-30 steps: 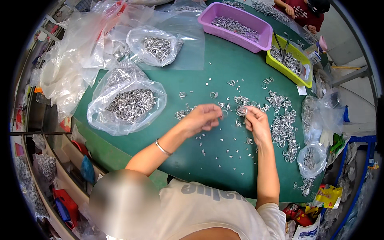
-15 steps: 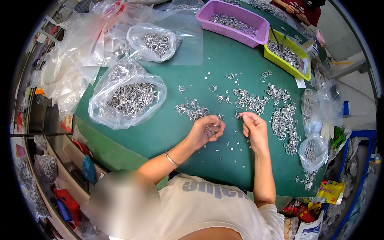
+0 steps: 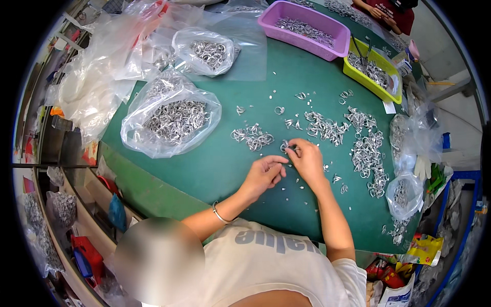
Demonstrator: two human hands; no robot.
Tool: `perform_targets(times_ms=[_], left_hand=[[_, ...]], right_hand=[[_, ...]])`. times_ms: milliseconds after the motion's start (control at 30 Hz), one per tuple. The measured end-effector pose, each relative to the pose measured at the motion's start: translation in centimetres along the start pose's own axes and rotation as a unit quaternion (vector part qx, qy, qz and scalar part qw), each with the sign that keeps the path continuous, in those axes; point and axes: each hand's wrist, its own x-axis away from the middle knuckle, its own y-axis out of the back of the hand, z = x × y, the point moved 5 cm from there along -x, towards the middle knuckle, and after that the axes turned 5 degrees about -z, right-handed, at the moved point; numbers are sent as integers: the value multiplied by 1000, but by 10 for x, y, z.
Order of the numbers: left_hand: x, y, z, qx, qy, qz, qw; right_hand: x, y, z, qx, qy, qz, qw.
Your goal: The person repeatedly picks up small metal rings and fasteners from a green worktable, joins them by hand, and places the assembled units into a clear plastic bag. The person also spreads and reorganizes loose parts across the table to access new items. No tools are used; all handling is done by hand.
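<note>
My right hand [image 3: 306, 159] is closed, thumb and fingers pinching a silver-coloured metal ring [image 3: 285, 146] just above the green table. Close by on its left, my left hand [image 3: 265, 177] is open, with loosely bent fingers and no ring visible in it; its palm is partly hidden. A small pile of rings [image 3: 252, 137] lies beyond the left hand. Larger heaps of rings [image 3: 327, 128] spread past the right hand and along its right side [image 3: 368, 153]. Tiny pale pieces [image 3: 287, 199] are scattered in front of my hands.
Clear plastic bags filled with rings [image 3: 176, 122] stand to the left, beside loose plastic sheeting [image 3: 89, 94]. A purple basket [image 3: 302, 42] and a yellow-green basket [image 3: 373, 84] holding rings and pliers sit at the back. Another person [image 3: 391, 15] works at the far right.
My right hand has moved left toward my left hand and now pinches a ring there. The rings seen in my left palm earlier no longer show, and its fingers have loosened.
</note>
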Motion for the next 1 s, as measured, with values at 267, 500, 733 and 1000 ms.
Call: perform_targets(times_ms=[267, 500, 733, 1000], left_hand=[[-11, 3, -3, -91, -50, -62, 993], [-16, 6, 4, -123, -42, -36, 991], [-5, -6, -20, -12, -53, -28, 998], [10, -18, -38, 42, -68, 12, 997]], right_hand=[[11, 10, -14, -167, -83, 4, 982], [3, 9, -2, -4, 46, -30, 998], [17, 33, 17, -184, -10, -3, 983], [31, 50, 38, -104, 162, -158, 969]])
